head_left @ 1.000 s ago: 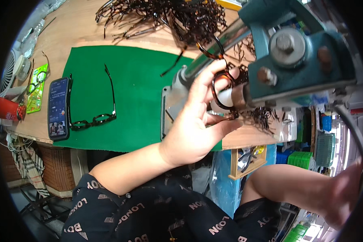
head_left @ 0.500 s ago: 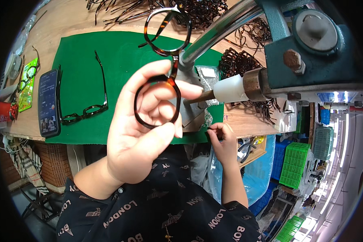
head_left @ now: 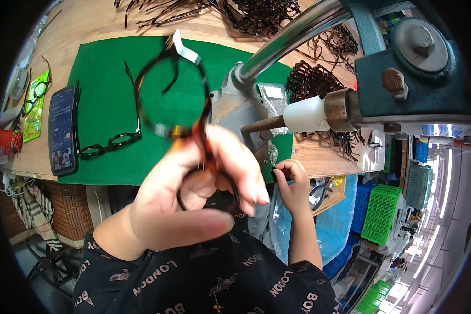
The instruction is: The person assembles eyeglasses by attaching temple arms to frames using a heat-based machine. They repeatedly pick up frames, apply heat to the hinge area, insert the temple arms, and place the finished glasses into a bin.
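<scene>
My left hand is closed around a tortoiseshell eyeglass frame, lifted toward me and blurred by motion. One rim stands above my fingers; the other is partly hidden among them. A temple and a pale strip show at the upper end. At the green mat's front right edge, my right hand is closed in a pinch; what it holds, if anything, I cannot make out. Right behind it lies a clear bag of tiny shiny pieces. Another dark pair of glasses rests on the green mat, left of my left hand.
A teal machine head on a chrome column overhangs the right side, with a white-sleeved rod pointing left. Piles of tortoiseshell parts lie behind it. A phone lies at left. Below right are a blue bag and green crates.
My left hand has turned and come lower and nearer with the eyeglass frame, whose upper rim has swung left. My right hand has barely moved. The view has shifted slightly.
</scene>
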`<state>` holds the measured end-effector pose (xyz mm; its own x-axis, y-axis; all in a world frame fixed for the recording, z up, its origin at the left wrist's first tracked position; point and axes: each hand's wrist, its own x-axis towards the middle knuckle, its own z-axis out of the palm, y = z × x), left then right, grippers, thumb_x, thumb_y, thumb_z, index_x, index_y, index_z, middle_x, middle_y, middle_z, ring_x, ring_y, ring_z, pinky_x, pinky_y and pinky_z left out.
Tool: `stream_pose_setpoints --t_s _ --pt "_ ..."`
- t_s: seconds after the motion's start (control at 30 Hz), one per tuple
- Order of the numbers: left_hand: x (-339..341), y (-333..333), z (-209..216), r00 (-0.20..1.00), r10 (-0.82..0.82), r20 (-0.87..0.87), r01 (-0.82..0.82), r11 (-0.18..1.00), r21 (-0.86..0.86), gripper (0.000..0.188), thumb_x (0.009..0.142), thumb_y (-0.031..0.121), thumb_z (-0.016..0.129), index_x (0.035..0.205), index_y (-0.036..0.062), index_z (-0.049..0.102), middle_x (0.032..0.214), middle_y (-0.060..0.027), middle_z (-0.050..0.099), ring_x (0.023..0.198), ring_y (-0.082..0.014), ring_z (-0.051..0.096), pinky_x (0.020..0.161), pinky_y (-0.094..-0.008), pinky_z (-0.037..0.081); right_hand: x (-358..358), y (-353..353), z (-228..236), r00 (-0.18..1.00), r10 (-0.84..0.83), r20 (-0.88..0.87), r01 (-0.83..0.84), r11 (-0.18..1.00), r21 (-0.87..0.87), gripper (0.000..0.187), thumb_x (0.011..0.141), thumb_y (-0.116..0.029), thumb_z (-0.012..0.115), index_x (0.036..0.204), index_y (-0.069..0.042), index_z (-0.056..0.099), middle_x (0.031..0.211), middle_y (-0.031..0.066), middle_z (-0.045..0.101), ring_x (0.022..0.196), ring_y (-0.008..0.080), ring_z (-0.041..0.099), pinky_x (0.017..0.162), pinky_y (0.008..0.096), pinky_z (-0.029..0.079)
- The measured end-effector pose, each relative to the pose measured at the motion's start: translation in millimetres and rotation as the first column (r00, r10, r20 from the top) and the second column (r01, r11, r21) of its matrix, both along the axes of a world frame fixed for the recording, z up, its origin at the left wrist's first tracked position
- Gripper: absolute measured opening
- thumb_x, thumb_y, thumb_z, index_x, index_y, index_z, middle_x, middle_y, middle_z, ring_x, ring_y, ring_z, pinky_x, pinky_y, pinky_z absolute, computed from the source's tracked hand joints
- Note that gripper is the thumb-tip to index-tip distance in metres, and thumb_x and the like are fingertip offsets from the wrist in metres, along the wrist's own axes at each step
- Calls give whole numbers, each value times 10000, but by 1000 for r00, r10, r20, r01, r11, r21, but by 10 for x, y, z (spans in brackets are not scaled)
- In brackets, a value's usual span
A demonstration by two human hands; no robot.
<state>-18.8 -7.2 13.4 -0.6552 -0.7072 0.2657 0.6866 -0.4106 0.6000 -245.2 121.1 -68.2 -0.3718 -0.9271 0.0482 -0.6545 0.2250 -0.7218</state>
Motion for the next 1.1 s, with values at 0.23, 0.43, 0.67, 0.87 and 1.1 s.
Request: stream_pose_setpoints --t_s 0.23,0.43,0.67,0.87,1.1 --pt "177 -170 -55 911 -413 4 408 899 -157 206 792 125 605 604 57 555 755 -70 592 643 -152 543 558 -252 412 -95 -3 -4 979 149 -138 -152 988 -7 121 731 -4 657 814 -17 570 788 110 564 739 274 551 672 334 444" --pt "258 -93 120 741 -574 347 546 817 186 239 863 18 543 1067 -21 425 639 -18 549 543 -95 565 492 -199 425 -144 -120 48 906 320 -277 -336 942 -12 117 738 25 637 818 -19 562 775 115 546 741 281 528 662 343 435" --pt "144 7 -51 669 -572 475 586 798 136 210 881 89 528 1047 0 438 631 -40 571 530 -110 586 436 -194 380 111 -99 124 838 230 -495 -179 973 148 102 764 4 599 820 -14 515 793 156 543 767 352 527 662 392 424" --pt "164 23 -109 589 -662 464 663 724 191 197 910 156 494 1043 19 441 622 -40 597 522 -78 562 441 -186 371 80 -211 449 965 228 -133 -221 973 67 80 801 23 550 861 -8 509 822 136 550 755 302 548 687 343 451" --pt "130 84 -107 523 -737 427 730 647 222 168 922 168 479 1034 46 448 613 -31 599 498 -57 519 446 -183 359 548 -410 741 864 489 121 -417 829 -373 89 780 25 586 835 -14 529 819 133 576 751 268 576 688 346 468"
